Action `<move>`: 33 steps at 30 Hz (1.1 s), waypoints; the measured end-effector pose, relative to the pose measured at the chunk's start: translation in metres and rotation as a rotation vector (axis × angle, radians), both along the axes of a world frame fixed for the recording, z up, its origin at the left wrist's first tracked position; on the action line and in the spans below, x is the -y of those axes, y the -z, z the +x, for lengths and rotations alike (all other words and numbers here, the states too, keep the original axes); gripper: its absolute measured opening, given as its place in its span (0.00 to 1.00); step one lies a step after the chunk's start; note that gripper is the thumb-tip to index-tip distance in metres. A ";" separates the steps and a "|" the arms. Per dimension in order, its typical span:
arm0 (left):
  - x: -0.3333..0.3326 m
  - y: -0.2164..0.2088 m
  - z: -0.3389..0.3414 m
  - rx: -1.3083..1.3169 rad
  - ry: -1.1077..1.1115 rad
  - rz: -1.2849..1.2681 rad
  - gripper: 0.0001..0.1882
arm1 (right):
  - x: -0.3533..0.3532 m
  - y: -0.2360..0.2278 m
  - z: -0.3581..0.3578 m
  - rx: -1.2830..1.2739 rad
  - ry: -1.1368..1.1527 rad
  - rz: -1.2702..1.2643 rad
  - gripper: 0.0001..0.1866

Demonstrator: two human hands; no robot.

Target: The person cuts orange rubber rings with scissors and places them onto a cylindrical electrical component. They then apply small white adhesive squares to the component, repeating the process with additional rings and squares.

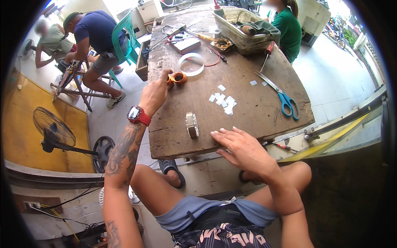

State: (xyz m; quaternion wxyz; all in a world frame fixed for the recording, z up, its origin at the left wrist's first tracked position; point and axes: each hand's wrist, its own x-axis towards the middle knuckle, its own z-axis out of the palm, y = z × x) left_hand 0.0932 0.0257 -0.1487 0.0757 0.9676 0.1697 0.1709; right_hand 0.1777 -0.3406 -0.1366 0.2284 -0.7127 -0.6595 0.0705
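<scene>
Copper-coloured coils (pixel 179 78) likely want light handling: my left hand (pixel 155 92) touches them, grip I can't tell; my right hand (pixel 243 145) rests, released, on the surface (pixel 254 107).

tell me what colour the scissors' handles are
Blue: the scissors' handles show best in the head view.

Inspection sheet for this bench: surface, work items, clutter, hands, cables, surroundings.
Surface: wooden table, scuffed and stained.
Work items: copper-coloured spools; ring-shaped part with white inserts.
Clutter: white paper-like pieces, blue-handled scissors, red-handled screwdriver, loaded plastic bin.
Hands: left hand at the spools, grip unclear; right hand palm-down at the near edge, holding nothing visible.
Cables: red lead on the table; black cable by the wall socket.
Surroundings: pedestal fan, green plastic chair, person in dark blue shirt.
</scene>
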 end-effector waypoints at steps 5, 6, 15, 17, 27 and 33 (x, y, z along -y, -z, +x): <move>-0.005 -0.030 -0.023 0.291 -0.311 -0.778 0.28 | -0.044 -0.019 0.039 0.002 0.147 0.114 0.15; -0.005 -0.042 -0.035 0.343 -0.335 -0.943 0.30 | -0.070 -0.023 0.050 0.102 0.141 0.258 0.13; 0.111 -0.078 -0.168 0.513 -0.267 -1.418 0.33 | -0.234 -0.017 0.077 0.514 0.016 0.065 0.20; 0.142 -0.070 -0.192 0.489 -0.271 -1.529 0.33 | -0.244 -0.006 0.076 0.557 0.033 0.032 0.17; 0.256 0.002 -0.203 0.651 -0.267 -2.312 0.26 | -0.298 0.002 0.090 0.508 0.083 0.088 0.15; 0.283 0.029 -0.184 0.926 0.013 -2.724 0.23 | -0.114 -0.048 0.151 0.376 0.255 0.414 0.16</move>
